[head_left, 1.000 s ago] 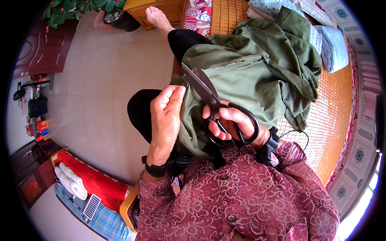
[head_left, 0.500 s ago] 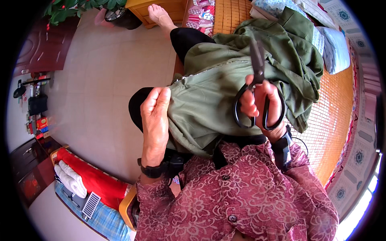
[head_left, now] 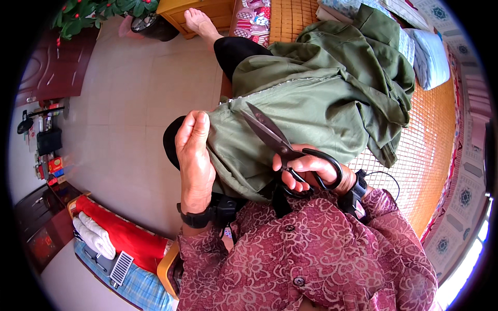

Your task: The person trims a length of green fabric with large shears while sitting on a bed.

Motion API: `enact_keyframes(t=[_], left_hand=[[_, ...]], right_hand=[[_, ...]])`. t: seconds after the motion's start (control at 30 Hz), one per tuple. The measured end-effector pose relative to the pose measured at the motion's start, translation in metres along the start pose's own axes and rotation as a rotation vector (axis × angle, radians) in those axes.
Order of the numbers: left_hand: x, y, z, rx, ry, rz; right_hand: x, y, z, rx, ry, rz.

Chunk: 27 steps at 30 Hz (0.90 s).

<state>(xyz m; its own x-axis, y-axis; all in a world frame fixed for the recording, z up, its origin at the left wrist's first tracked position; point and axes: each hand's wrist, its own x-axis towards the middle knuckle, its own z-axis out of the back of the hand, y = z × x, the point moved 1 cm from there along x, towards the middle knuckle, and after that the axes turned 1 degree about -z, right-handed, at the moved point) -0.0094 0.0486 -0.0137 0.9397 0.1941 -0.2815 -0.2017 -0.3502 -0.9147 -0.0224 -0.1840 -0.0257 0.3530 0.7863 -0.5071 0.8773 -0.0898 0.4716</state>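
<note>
Olive-green cloth [head_left: 290, 111] lies spread over my lap and trails off to the right in loose folds. A pale, frayed-looking edge runs across its upper part. My left hand [head_left: 196, 150] pinches the cloth's left edge between thumb and fingers. In my right hand [head_left: 314, 168] is a pair of dark scissors [head_left: 272, 136], fingers through the black handle loops. The blades point up and left over the cloth, slightly apart at the tips, toward my left hand. Whether they touch the cloth I cannot tell.
I sit on a bed with a tile-like woven mat [head_left: 430, 140]. Folded bedding [head_left: 428, 57] is at the far right. A wooden cabinet [head_left: 179, 15] and a potted plant [head_left: 153, 26] stand at the far left. A sofa with a red cover [head_left: 124, 233] is at the lower left.
My right hand has moved down and to the left with the scissors. Their blades have swung from pointing away to pointing up and left. My left hand keeps its hold on the cloth.
</note>
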Motion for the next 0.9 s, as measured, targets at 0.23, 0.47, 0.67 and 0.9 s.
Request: enact_keyframes(t=[0.23, 0.47, 0.67, 0.9], left_hand=[[-0.001, 0.001, -0.005, -0.001, -0.012, -0.023], [-0.003, 0.002, -0.002, -0.03, 0.0, -0.027], [-0.004, -0.001, -0.003, -0.029, -0.015, -0.025], [-0.007, 0.001, -0.001, 0.007, -0.004, -0.055]], right_hand=[[0.004, 0.002, -0.002, -0.043, 0.007, -0.031], [0.007, 0.003, -0.004, -0.072, 0.018, -0.035], [0.008, 0.004, -0.005, -0.069, 0.004, -0.021], [0.011, 0.007, -0.006, -0.095, 0.003, -0.008]])
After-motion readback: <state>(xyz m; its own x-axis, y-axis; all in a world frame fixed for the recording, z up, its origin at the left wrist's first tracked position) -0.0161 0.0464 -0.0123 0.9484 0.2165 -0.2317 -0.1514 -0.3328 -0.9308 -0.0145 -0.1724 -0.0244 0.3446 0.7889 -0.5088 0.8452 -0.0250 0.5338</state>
